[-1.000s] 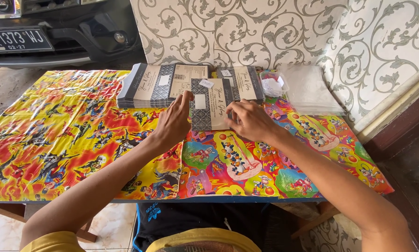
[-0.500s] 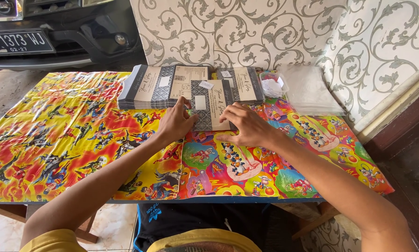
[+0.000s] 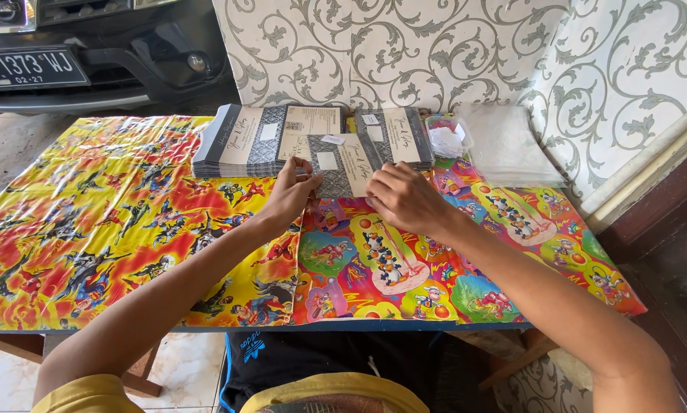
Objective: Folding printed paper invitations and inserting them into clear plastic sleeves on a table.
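A grey and cream printed card (image 3: pixel 342 163) lies flat near the far middle of the table (image 3: pixel 129 229), which is covered in bright cartoon-print sheets. My left hand (image 3: pixel 290 195) pinches the card's lower left corner. My right hand (image 3: pixel 405 200) rests with bent fingers on its lower right edge. A small white label sticks to the card's middle. Behind it, a stack of like cards (image 3: pixel 259 138) lies to the left and another stack (image 3: pixel 397 134) to the right.
A clear plastic tub (image 3: pixel 447 138) with white slips and a pile of clear sleeves (image 3: pixel 508 145) sit at the far right. A patterned wall (image 3: pixel 435 53) stands behind. A dark car's front (image 3: pixel 91 53) is at far left. The table's near edge runs across in front of me.
Both hands have drawn back toward me, from the middle of the card down to its lower edge. The card and stacks have stayed in place.
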